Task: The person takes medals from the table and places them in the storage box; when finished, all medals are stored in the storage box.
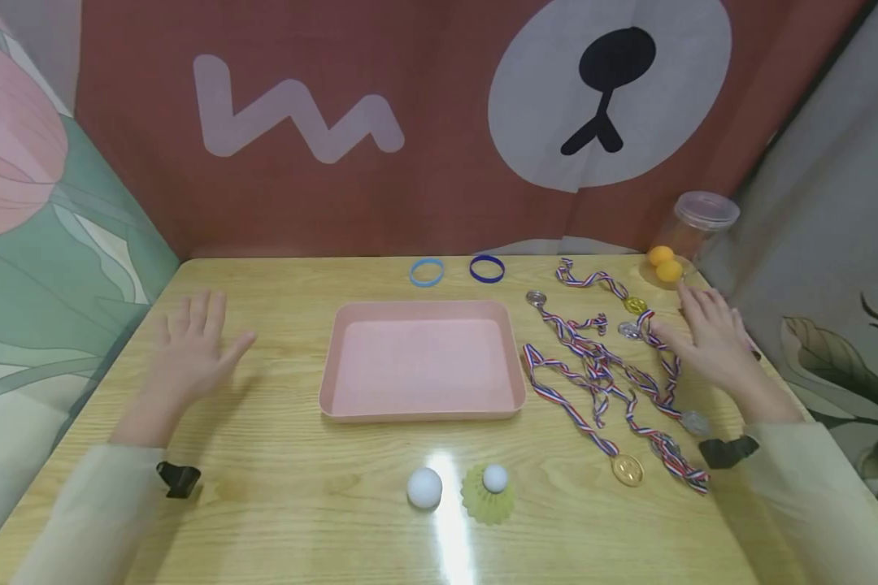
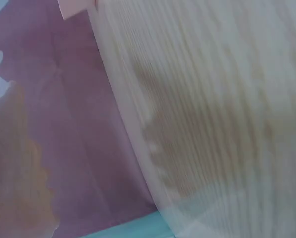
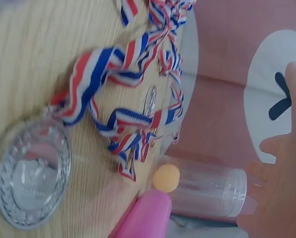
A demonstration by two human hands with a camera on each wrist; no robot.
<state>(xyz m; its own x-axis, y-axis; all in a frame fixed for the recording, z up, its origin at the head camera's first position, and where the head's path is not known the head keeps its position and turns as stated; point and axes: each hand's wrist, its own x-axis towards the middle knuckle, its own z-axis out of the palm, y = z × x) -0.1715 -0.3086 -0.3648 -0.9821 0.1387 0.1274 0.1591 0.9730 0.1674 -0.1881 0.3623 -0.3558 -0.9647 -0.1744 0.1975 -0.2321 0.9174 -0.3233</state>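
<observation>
My left hand (image 1: 193, 349) is held with fingers spread over the left side of the table, holding nothing; its shadow falls on the wood. On the right, my right hand (image 1: 713, 345) also has its fingers extended and nothing in it, beside a tangle of medals on red, white and blue ribbons (image 1: 600, 361). A silver medal (image 3: 33, 173) lies large in the right wrist view. Beyond that hand stands a clear lidded jar (image 1: 695, 223) with orange balls (image 1: 669, 270) at its bottom. A bright pink rounded thing (image 3: 148, 213) is near the jar, mostly hidden from the head view.
A pink tray (image 1: 424, 420) lies mid-table, with light blue (image 1: 427, 283) and dark blue wristbands (image 1: 487, 279) behind it. Nearer are a white ball (image 1: 424, 488) and a fluted yellow-green cup (image 1: 488, 508) bearing a smaller white ball (image 1: 495, 478). Cloth hangings enclose the table's back and sides.
</observation>
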